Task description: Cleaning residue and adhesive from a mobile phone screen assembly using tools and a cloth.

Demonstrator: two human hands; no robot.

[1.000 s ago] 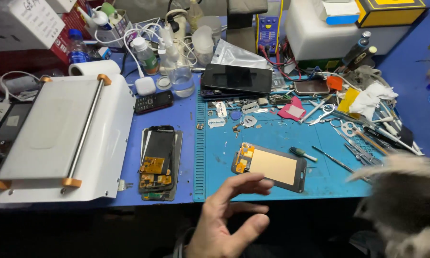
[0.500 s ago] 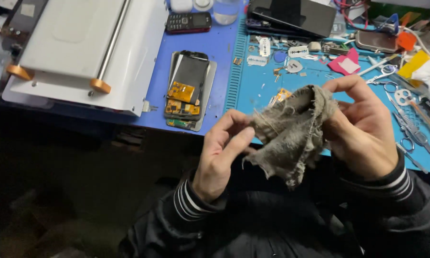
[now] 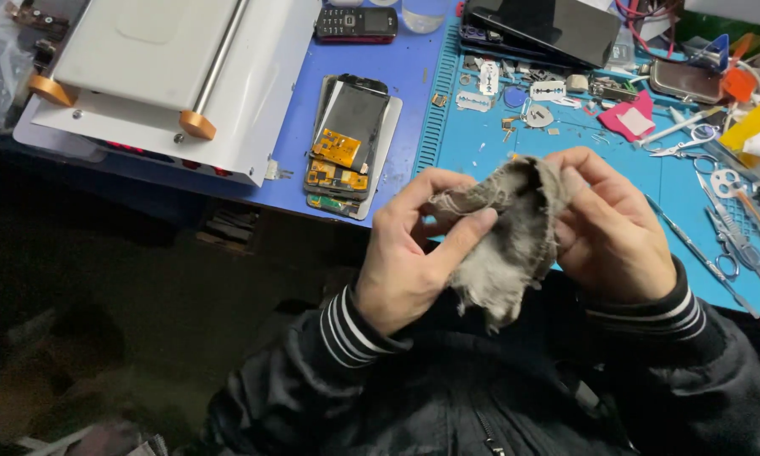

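Head view. Your left hand (image 3: 413,253) and right hand (image 3: 612,228) meet just above the near edge of the bench, both closed on one frayed grey cloth (image 3: 511,245). You pinch its upper left corner between left thumb and forefinger. Your right fingers (image 3: 595,181) curl over the top of the fold, with the thumb tucked behind the fabric. Neither hand is spread or free.

The cloth sits between your hands and touches both. Its long axis runs roughly top to bottom, from the bunched upper edge to a ragged tail hanging towards your chest. Neither hand is nearer; the grip is shared, left low, right high.

Beyond the cloth lies the blue mat (image 3: 616,143), scattered with small parts, razor blades (image 3: 549,89) and tweezers (image 3: 696,249). Scissors (image 3: 734,245) lie at the right edge, well apart from your hands.

To your left front, on the darker blue bench top (image 3: 413,59), an opened phone (image 3: 346,143) lies with orange-yellow flex boards exposed, long axis pointing away from you. It is near your left hand, not touching.

Further left stands a white flat machine (image 3: 156,63) with a metal bar and orange knobs. At the far edge sit a dark keypad phone (image 3: 356,23) and a dark tablet (image 3: 549,29). A pink square pad (image 3: 631,118) and a yellow patch (image 3: 747,127) lie right of centre; I cannot make out any labels.
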